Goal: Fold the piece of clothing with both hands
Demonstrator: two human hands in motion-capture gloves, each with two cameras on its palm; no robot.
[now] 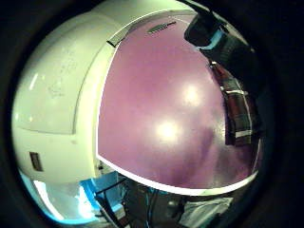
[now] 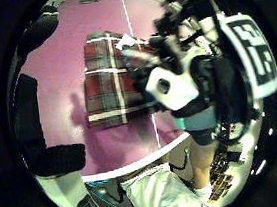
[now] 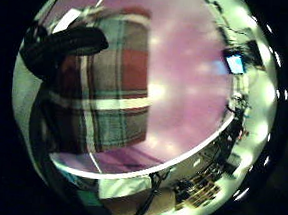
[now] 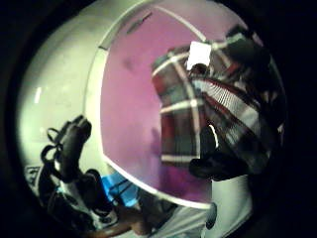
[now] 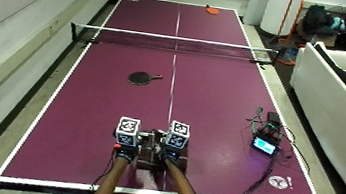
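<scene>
A red plaid piece of clothing (image 5: 148, 161) lies folded into a small rectangle near the front edge of the purple table-tennis table (image 5: 88, 131), on its centre line. My right hand (image 5: 171, 157) is on the garment's right side. In the right thumb side palm view its thumb (image 4: 213, 159) presses a raised fold of the cloth (image 4: 223, 114), and a finger (image 3: 68, 44) curls over the plaid (image 3: 115, 90). My left hand (image 5: 124, 153) hovers just left of the garment. Its fingers (image 2: 35, 120) hang relaxed and clear of the cloth (image 2: 108, 81).
A black paddle (image 5: 140, 77) lies mid-table and a red one (image 5: 212, 10) at the far end beyond the net (image 5: 175, 44). A small screen device (image 5: 265, 145) with cables sits near the right edge. A white sofa (image 5: 341, 94) stands to the right.
</scene>
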